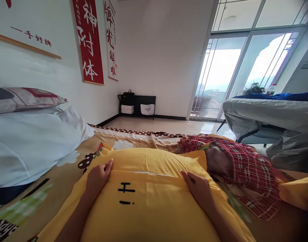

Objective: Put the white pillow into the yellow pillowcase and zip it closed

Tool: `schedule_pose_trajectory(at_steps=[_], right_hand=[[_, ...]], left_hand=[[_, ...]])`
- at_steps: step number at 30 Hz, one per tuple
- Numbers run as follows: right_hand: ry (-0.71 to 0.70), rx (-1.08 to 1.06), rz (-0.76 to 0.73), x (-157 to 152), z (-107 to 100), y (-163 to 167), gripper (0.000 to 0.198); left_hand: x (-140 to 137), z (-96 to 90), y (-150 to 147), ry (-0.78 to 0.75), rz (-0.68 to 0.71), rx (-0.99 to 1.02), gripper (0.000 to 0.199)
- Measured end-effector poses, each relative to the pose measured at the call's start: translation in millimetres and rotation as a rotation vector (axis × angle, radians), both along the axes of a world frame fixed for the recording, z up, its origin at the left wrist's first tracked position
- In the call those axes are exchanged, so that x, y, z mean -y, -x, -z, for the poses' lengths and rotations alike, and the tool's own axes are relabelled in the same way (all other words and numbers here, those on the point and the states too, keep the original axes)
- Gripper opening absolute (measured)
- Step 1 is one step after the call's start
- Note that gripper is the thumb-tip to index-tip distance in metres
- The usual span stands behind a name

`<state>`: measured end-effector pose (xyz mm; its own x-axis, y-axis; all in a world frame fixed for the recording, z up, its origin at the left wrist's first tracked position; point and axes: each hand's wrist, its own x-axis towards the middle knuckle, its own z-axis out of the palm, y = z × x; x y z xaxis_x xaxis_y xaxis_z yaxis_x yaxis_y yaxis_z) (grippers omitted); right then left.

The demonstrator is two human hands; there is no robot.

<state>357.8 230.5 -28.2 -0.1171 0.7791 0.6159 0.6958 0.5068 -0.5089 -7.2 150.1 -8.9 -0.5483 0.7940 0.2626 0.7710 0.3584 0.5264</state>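
Observation:
A plump yellow pillowcase (154,208) with "Hi" printed in black fills the space in front of me. An opening edge runs across it, with a thin white strip (154,173) showing in the gap near the middle. My left hand (98,176) is closed on that edge at its left end, thumb pointing up. At the right end, my right hand (198,186) pinches the same edge with thumb and forefinger. The fingers under the cloth are partly hidden. Past the edge, the yellow cloth bulges over what looks like a pillow inside.
Beneath lies a patterned brown bedspread (55,188). White bedding (30,144) with a patterned pillow (28,100) on top stands left. A red plaid cloth (252,164) lies right, near a covered table (265,111). Black bag (128,98) and sliding glass doors (224,77) are farther back.

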Motion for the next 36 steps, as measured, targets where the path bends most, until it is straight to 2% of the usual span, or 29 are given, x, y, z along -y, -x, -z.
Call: schedule_pose_trajectory(at_steps=[4, 9, 11, 18, 36], right_hand=[[-0.049, -0.009, 0.009, 4, -6, -2, 0.065], [-0.18, -0.032, 0.038, 13, -16, -7, 0.063], [-0.185, -0.042, 0.046, 14, -17, -7, 0.063], [0.045, 0.03, -0.01, 9, -11, -3, 0.065], [0.066, 0.035, -0.026, 8, -9, -4, 0.066]], left_hand=[[4, 0.0, 0, -0.053, 0.013, 0.013, 0.056], [16, -2.2, 0, -0.276, 0.019, 0.127, 0.056], [20, -1.9, 0, -0.311, 0.019, 0.15, 0.056], [18, 0.2, -2, -0.115, 0.068, 0.087, 0.058], [17, 0.1, -2, -0.086, 0.064, 0.065, 0.058]])
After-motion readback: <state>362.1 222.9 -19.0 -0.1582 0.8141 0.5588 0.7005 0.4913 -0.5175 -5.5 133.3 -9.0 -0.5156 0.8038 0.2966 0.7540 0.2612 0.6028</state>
